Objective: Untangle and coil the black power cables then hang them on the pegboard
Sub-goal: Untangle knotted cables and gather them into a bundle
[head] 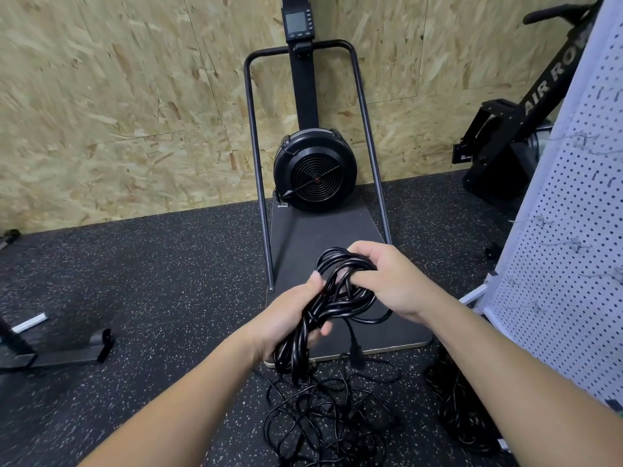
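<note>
Hands [340, 298] gripping cable coil [332, 298]; tangled cables [323, 419] below, pegboard [566, 251] right.

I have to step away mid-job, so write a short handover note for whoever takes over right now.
Left hand grips the middle of a black cable bundle; right hand holds its top loops.
A plug hangs from the bundle.
Tangled cables lie on the floor below; another pile sits by the pegboard at right.
Done: one bundle roughly coiled.
Left: hang it, then untangle, coil and hang the rest.
</note>
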`<state>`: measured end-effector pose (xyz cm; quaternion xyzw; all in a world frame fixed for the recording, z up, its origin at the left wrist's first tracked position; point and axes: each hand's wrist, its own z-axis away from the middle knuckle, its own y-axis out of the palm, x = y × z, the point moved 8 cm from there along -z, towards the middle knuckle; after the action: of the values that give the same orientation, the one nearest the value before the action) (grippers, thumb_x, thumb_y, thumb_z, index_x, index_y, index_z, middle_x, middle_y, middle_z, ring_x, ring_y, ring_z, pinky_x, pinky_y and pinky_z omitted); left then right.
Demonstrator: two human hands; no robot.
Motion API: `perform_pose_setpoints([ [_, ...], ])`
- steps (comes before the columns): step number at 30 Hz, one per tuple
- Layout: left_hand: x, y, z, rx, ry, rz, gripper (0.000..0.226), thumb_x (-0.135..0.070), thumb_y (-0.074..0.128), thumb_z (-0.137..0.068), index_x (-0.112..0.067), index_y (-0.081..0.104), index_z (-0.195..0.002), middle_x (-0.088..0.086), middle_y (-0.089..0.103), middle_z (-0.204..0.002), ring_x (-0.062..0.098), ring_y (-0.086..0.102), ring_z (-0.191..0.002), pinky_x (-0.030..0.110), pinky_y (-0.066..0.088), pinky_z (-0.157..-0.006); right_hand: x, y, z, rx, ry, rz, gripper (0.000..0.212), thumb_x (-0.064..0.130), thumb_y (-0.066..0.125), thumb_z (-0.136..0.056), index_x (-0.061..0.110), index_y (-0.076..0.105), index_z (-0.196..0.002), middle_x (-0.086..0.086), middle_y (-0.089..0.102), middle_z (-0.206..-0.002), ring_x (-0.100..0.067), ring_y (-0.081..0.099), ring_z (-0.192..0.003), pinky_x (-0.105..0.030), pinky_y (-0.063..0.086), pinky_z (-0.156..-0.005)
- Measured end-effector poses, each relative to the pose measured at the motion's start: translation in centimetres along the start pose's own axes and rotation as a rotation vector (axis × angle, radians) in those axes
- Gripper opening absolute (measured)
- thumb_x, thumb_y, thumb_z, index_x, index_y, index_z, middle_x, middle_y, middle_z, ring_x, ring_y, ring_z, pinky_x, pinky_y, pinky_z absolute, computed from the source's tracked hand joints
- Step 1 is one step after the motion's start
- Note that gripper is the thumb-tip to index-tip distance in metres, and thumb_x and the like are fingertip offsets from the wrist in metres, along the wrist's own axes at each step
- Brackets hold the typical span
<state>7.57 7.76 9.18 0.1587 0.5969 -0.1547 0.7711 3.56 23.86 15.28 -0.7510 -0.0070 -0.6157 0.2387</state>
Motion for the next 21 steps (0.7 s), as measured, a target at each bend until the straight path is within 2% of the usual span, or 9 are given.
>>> perform_pose_setpoints([
  [2,-0.3,-0.2,-0.2,-0.023,0.064,-0.091,0.065,-0.076,0.067,-0.093,-0.016,0.061,-0.118,0.017,0.071,-0.089,0.022,0.058,-0.057,0.027,0.048,-0.052,-0.2,0.0,-0.2,-0.033,0.038,0.178,0.009,0.012,0.067,-0.096,0.021,0.068,-0.093,-0.001,0.072,-0.086,-0.013,0.061,-0.078,-0.047,0.053,-0.081],
  [5,-0.9,0.0,-0.3,-0.093,0.107,-0.184,0.050,-0.044,0.085,-0.095,-0.011,0.063,-0.125,0.013,0.075,-0.098,0.032,0.069,-0.069,0.033,0.055,-0.063,0.1,0.5,-0.2,-0.109,0.052,0.321,0.012,0.018,0.064,-0.094,0.018,0.057,-0.084,0.005,0.062,-0.076,-0.015,0.052,-0.069,-0.038,0.044,-0.066],
  [8,-1.2,0.5,-0.1,-0.140,0.109,-0.215,0.032,-0.030,0.085,-0.098,-0.008,0.069,-0.116,0.006,0.072,-0.091,0.028,0.070,-0.070,0.030,0.056,-0.060,0.2,0.9,-0.3,-0.157,0.069,0.393,0.021,0.015,0.062,-0.087,0.018,0.050,-0.070,0.002,0.058,-0.066,-0.020,0.048,-0.061,-0.038,0.039,-0.057],
  [11,-1.1,1.5,0.1,-0.119,0.091,-0.088,0.011,-0.021,0.078,-0.103,-0.011,0.076,-0.106,0.012,0.076,-0.096,0.023,0.069,-0.071,0.025,0.057,-0.060,-0.4,0.8,-0.5,-0.102,0.113,0.446,0.022,0.016,0.062,-0.085,0.012,0.053,-0.065,-0.002,0.061,-0.063,-0.021,0.049,-0.060,-0.037,0.039,-0.056],
  [14,-0.5,0.8,-0.4,-0.226,0.091,-0.129,0.010,-0.011,0.069,-0.102,-0.003,0.075,-0.100,0.025,0.078,-0.099,0.032,0.071,-0.074,0.034,0.059,-0.063,-1.3,1.3,-0.4,-0.083,0.155,0.368,0.021,0.020,0.067,-0.085,0.013,0.058,-0.067,0.001,0.063,-0.063,-0.018,0.050,-0.060,-0.036,0.040,-0.057],
  [16,-0.4,-0.3,-0.7,-0.348,0.117,-0.158,0.016,-0.007,0.059,-0.101,-0.003,0.074,-0.097,0.022,0.078,-0.092,0.033,0.072,-0.077,0.039,0.063,-0.064,-1.7,2.0,-0.2,-0.026,0.170,0.195,0.015,0.019,0.069,-0.086,0.014,0.062,-0.073,0.005,0.063,-0.067,-0.015,0.052,-0.062,-0.034,0.041,-0.061],
  [18,-1.0,-0.9,-0.8,-0.402,0.157,-0.111,0.020,-0.003,0.055,-0.101,-0.004,0.074,-0.097,0.015,0.075,-0.087,0.031,0.073,-0.078,0.041,0.063,-0.066,-1.8,2.3,-0.3,0.065,0.156,-0.048,0.007,0.011,0.068,-0.089,0.005,0.069,-0.087,-0.002,0.068,-0.077,-0.016,0.059,-0.072,-0.038,0.047,-0.071],
  [21,-2.2,-0.6,-0.7,-0.394,0.229,-0.074,0.021,-0.003,0.057,-0.104,-0.007,0.078,-0.101,0.010,0.075,-0.086,0.026,0.069,-0.073,0.039,0.059,-0.064,-2.3,1.5,-0.3,0.111,0.142,-0.229,0.012,0.003,0.067,-0.099,-0.001,0.077,-0.107,-0.022,0.079,-0.101,-0.021,0.071,-0.089,-0.039,0.055,-0.085],
])
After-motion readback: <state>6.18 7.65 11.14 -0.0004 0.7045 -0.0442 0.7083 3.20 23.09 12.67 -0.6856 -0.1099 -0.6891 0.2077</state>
